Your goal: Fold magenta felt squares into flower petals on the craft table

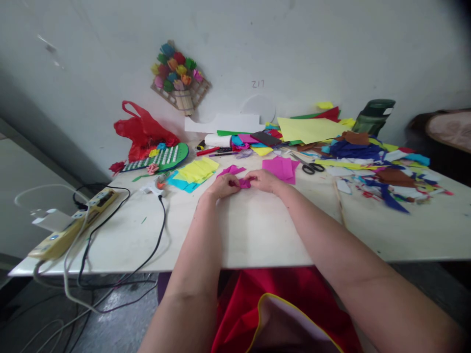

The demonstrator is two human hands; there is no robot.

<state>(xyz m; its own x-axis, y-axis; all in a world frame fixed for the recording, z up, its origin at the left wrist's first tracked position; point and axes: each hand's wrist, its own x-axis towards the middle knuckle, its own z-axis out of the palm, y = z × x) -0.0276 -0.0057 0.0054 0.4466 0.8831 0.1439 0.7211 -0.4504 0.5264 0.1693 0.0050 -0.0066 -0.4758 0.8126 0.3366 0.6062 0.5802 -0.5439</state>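
My left hand and my right hand meet over the white table, both pinching one small folded magenta paper piece between their fingertips. Another magenta scrap lies just behind my left hand. A small stack of magenta squares lies behind my right hand. Black-handled scissors rest to the right of that stack.
Yellow and cyan paper sheets lie at the left. A heap of coloured paper scraps covers the right side. A power strip with cables sits on the left edge, a red plastic bag behind. A paper-flower decoration hangs on the wall.
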